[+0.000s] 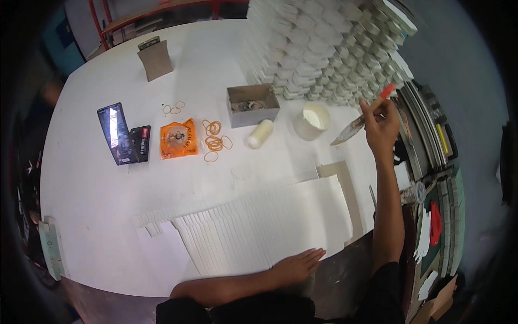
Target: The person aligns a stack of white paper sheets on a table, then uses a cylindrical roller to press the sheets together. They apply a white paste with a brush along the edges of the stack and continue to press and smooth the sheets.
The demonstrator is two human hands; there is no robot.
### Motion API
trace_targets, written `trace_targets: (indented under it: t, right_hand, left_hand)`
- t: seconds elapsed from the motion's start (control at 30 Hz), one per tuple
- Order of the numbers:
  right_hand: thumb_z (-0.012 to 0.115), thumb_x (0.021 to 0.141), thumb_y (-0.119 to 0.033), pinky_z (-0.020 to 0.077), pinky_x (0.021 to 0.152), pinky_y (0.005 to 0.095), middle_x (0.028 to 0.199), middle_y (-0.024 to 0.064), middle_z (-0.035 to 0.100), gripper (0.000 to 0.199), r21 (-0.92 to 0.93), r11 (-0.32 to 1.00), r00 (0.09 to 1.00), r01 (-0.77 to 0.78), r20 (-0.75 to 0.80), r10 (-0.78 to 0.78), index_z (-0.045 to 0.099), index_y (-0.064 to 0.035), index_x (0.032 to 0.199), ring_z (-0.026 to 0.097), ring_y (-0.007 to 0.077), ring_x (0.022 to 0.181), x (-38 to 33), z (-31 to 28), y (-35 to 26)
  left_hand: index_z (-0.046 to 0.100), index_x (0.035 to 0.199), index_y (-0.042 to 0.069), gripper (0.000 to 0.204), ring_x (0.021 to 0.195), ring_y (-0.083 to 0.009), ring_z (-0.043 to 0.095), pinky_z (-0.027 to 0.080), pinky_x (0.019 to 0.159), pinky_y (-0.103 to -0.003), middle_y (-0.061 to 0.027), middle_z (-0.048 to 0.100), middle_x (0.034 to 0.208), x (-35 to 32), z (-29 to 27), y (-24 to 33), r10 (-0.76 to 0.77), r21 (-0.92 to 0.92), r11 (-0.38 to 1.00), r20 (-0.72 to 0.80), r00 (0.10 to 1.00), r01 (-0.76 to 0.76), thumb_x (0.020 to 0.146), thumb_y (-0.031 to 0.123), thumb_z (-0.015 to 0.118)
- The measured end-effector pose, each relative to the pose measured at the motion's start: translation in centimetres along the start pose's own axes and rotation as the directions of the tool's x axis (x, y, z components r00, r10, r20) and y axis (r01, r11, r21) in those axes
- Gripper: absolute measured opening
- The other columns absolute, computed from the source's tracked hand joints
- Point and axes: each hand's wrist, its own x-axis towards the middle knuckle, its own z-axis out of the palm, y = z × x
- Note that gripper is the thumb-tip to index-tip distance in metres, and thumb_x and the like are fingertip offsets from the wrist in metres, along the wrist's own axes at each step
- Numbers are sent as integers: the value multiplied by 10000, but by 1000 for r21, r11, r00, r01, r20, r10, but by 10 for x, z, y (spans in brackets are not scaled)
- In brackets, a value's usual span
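Observation:
A row of white paper or card pieces (pixel 264 224), fanned so that their edges overlap like steps, lies along the near side of the table. My left hand (pixel 295 267) rests flat on its near edge, fingers stretched out. Over the table's right side, my right hand (pixel 382 127) grips a paintbrush (pixel 350 131) with a red handle end and a whitish, stained lower part. The brush slants, its tip down to the left, to the right of a white tub (pixel 308 129) holding a white substance. Beneath the row's right end is a grey-brown board (pixel 349 202).
A tall stack of white hexagonal-ended pieces (pixel 324 48) fills the back right. Around the table (pixel 97 216) are a grey box (pixel 252 116), a pale cylinder (pixel 260 134), rubber bands (pixel 213 141), an orange packet (pixel 179 139), a phone (pixel 116 135) and a dark box (pixel 141 143).

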Motion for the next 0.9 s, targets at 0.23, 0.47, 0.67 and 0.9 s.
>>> trace_targets:
  t: [0.23, 0.47, 0.67, 0.9]
  right_hand:
    - [856, 872, -445, 466, 511, 280, 658, 84, 631, 507, -261, 960, 991, -105, 49, 122, 639, 13, 882, 598, 139, 536, 62, 63, 55]
    - [841, 896, -437, 356, 381, 302, 598, 56, 575, 487, 57, 812, 811, -580, 134, 570, 588, -41, 765, 506, 140, 427, 65, 75, 83]
    - [804, 932, -411, 334, 368, 309, 542, 44, 531, 501, -63, 787, 745, -614, 284, 604, 557, -74, 655, 472, 143, 391, 66, 76, 93]
    - [793, 922, -422, 400, 391, 335, 575, 74, 609, 505, -233, 895, 816, -381, 371, 444, 621, -22, 666, 533, 166, 404, 69, 88, 83]
  left_hand:
    - [610, 1289, -108, 388, 1503, -339, 419, 323, 1283, -420, -260, 440, 1591, -4, 23, 1, -55, -116, 993, -156, 986, 37, 974, 115, 569]
    - [614, 1303, -88, 390, 1513, -325, 407, 295, 1290, -417, -239, 458, 1587, -1, 6, 1, -5, 21, 1000, -23, 1000, 6, 985, 129, 555]
    - [639, 1248, -97, 347, 1503, -374, 400, 336, 1267, -444, -271, 439, 1583, 0, 19, 0, -1, -29, 1000, -76, 997, -2, 970, 104, 590]
    - [637, 1270, -104, 375, 1513, -335, 405, 302, 1291, -426, -257, 442, 1592, -4, 17, 0, -43, -86, 996, -103, 994, 34, 984, 127, 568]
